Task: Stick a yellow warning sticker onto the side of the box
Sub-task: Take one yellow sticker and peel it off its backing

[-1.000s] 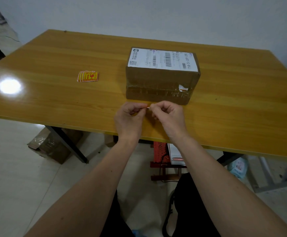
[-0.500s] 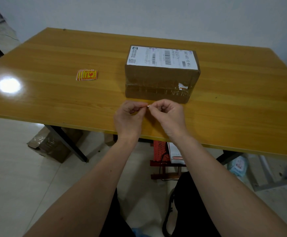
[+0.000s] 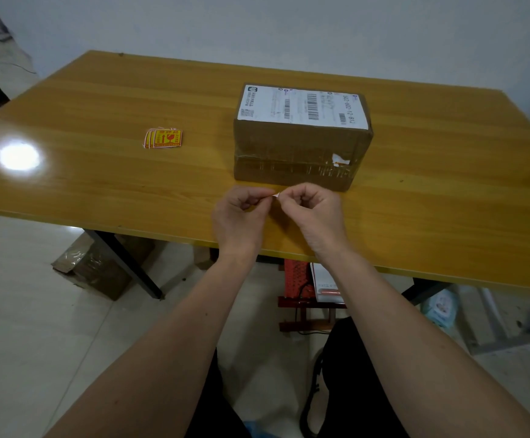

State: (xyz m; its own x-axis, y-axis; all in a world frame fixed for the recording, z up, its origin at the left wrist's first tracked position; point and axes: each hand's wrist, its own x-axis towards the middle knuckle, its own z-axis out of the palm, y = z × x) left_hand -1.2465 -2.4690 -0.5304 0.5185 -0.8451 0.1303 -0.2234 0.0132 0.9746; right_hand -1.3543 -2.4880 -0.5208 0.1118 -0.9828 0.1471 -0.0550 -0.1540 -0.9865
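I see a wooden table (image 3: 99,172) with black legs (image 3: 124,260) on a pale tiled floor (image 3: 20,311). Lamp glare (image 3: 19,157) on its left part. Under it: taped cardboard (image 3: 96,270) at left, a red stand (image 3: 301,298) holding white papers (image 3: 325,284) at centre. Grey wall (image 3: 289,30) behind.

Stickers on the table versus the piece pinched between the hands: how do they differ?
The stack of stickers lies flat on the table, untouched, left of the box; the pinched piece is held just in front of the box by the left hand and right hand. The stack shows yellow printed faces; the pinched piece shows only a small white corner. Whether they match cannot be told.
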